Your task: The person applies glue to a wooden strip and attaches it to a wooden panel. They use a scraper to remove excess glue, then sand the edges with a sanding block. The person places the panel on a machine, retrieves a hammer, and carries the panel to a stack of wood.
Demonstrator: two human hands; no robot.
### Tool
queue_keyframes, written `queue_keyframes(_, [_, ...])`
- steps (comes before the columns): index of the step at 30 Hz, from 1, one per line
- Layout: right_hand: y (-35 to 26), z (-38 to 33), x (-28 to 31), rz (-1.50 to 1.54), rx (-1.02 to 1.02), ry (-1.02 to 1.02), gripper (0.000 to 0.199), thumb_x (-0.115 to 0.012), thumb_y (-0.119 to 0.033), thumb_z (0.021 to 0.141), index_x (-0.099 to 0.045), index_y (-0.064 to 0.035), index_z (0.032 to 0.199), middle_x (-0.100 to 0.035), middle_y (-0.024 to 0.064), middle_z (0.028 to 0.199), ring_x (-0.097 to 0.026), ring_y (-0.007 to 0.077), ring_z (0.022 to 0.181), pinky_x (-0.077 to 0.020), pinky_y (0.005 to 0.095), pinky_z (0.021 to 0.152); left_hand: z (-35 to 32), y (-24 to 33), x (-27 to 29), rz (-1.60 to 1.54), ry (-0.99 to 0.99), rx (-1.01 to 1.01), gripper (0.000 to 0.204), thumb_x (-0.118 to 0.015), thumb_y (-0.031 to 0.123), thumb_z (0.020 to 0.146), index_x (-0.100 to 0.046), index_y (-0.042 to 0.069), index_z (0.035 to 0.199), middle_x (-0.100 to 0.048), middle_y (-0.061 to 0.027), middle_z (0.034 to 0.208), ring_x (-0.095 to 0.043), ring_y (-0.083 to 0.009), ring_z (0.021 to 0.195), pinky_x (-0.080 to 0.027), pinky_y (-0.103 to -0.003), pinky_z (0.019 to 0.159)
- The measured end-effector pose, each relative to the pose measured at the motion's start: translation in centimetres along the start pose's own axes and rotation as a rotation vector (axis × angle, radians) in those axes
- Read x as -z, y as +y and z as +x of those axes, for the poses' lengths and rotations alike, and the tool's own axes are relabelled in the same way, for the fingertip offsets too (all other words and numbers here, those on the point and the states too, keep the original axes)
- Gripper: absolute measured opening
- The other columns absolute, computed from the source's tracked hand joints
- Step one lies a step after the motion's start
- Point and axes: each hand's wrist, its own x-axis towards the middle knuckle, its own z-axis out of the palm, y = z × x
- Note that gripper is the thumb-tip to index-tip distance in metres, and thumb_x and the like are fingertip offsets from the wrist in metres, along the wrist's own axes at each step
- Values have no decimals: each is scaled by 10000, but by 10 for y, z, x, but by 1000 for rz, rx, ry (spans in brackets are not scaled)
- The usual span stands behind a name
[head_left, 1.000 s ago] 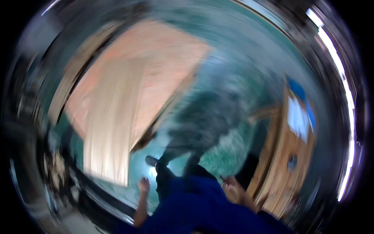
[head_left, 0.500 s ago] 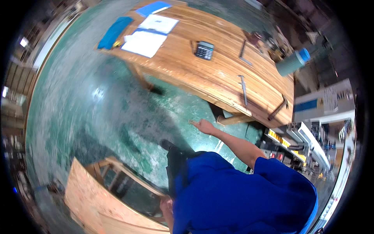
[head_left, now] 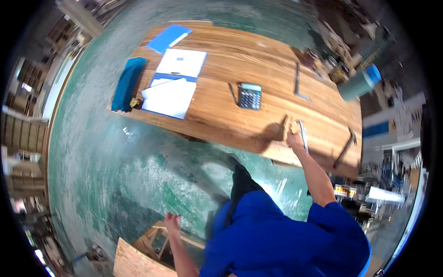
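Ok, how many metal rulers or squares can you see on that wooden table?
2. An L-shaped metal square lies at the far right of the wooden table, beyond the calculator. A straight metal ruler sits at the right hand near the front edge. Clutter at the far corner may hide more.

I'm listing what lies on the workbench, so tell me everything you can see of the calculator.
The calculator is a small dark rectangular one with a pale display strip along its far edge and rows of keys below it. It lies flat, face up, near the middle of the wooden table. A thin dark stick, maybe a pencil, lies just to its left; whether they touch is unclear. White papers lie further left. No hand touches it; the right hand is at the table's near edge.
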Motion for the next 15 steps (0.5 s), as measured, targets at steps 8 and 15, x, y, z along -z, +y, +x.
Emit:
queue_keyframes(8, [-97,36,-16,-513,112,23,675,-592,-506,1005,-495,11,1429,-640,290,1311,-643,446,1227,-513,573,1015,-5,-25,-61,326,244,140,90,-628,-66,931,-616,11,976,-545,-27,780,-640,-158,765,-565,-312,676])
queue_keyframes(15, [-127,64,-36,-679,-53,152,507,-610,-354,1031,-489,-26,1398,-707,251,1239,-689,429,1165,-536,531,991,-39,-37,-71,649,244,434,301,-714,102,869,-716,-31,1138,-724,-158,949,-701,-261,836,-555,-421,711])
